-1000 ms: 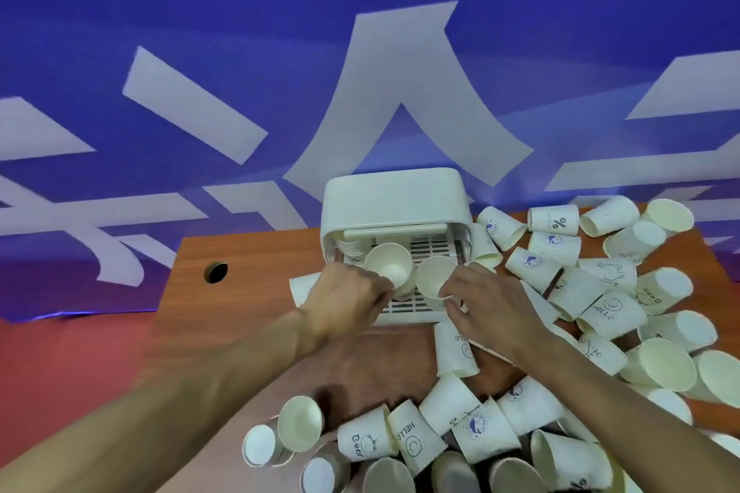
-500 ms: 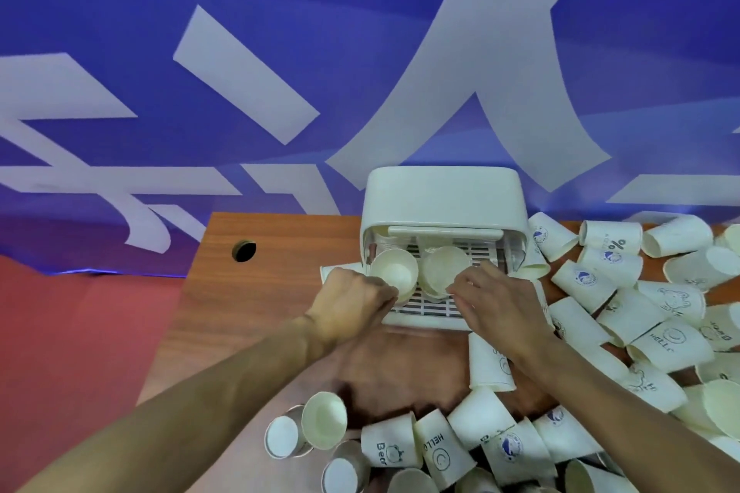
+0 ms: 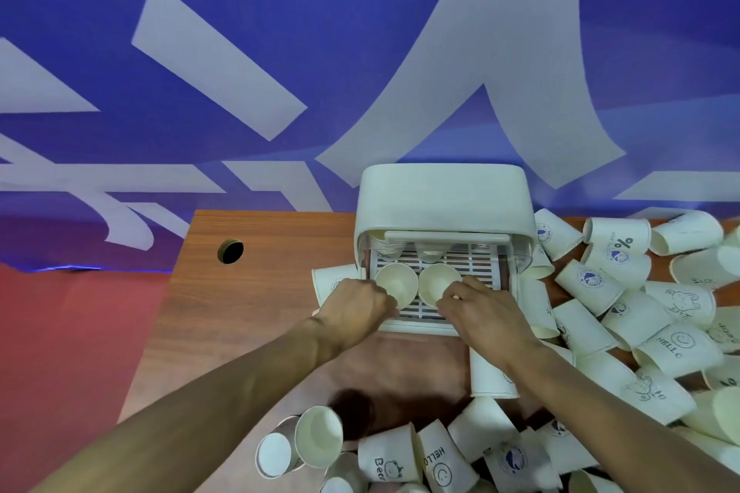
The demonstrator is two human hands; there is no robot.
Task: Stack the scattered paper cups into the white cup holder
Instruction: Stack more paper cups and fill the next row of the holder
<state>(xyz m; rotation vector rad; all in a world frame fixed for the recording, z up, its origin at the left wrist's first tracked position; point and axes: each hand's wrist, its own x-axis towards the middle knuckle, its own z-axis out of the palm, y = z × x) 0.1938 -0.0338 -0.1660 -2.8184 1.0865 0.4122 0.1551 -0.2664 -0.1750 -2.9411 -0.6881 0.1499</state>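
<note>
- The left hand (image 3: pixel 354 304) is curled round a cream paper cup (image 3: pixel 396 284); the right hand (image 3: pixel 486 312) pinches the rim of a second cream paper cup (image 3: pixel 438 284) just beside it.
- Both cups lie on the slatted tray (image 3: pixel 472 262) of the white plastic box-shaped cup holder (image 3: pixel 444 196), centre frame, with their mouths toward the camera.
- Loose printed paper cups (image 3: pixel 600 284) crowd the brown wooden table (image 3: pixel 260 292) at the right and bottom of the frame.

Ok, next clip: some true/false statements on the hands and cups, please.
1. The left hand holds the left cup and the right hand the right cup, at the white cup holder. True.
2. Both held cups show their bases to the camera. False: their open mouths face it.
3. Loose cups lie mostly left of the holder. False: the scattered cups lie mostly right of it.
4. The wooden table has a round hole left of the holder. True.
</note>
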